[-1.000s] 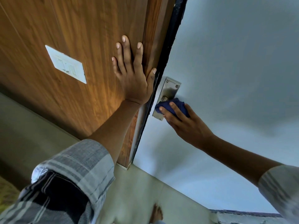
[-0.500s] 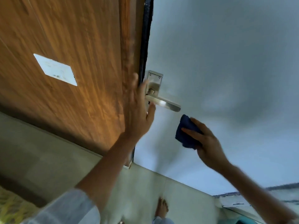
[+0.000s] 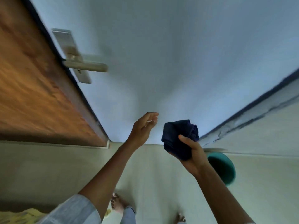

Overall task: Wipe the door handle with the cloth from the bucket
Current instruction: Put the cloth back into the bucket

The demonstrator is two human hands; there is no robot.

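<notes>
A silver lever door handle [image 3: 85, 66] on its metal plate sticks out from the pale grey door [image 3: 161, 54] at the upper left, blurred. My right hand [image 3: 193, 156] is low in the middle, well below and right of the handle, gripping a bunched dark blue cloth [image 3: 178, 138]. My left hand [image 3: 143, 129] hovers just left of the cloth with fingers loosely apart, holding nothing and touching nothing. A teal bucket [image 3: 224, 167] stands on the floor behind my right wrist, partly hidden by it.
A wood-grain panel [image 3: 32, 94] fills the left side beside the door's dark edge. A pale wall with a dark trim line [image 3: 252, 113] runs along the right. My bare feet [image 3: 118, 205] stand on the light tiled floor below.
My right hand took the cloth off the handle and dropped down to the right. My left hand left the wood panel and door edge and came down beside the cloth. The view swung downward.
</notes>
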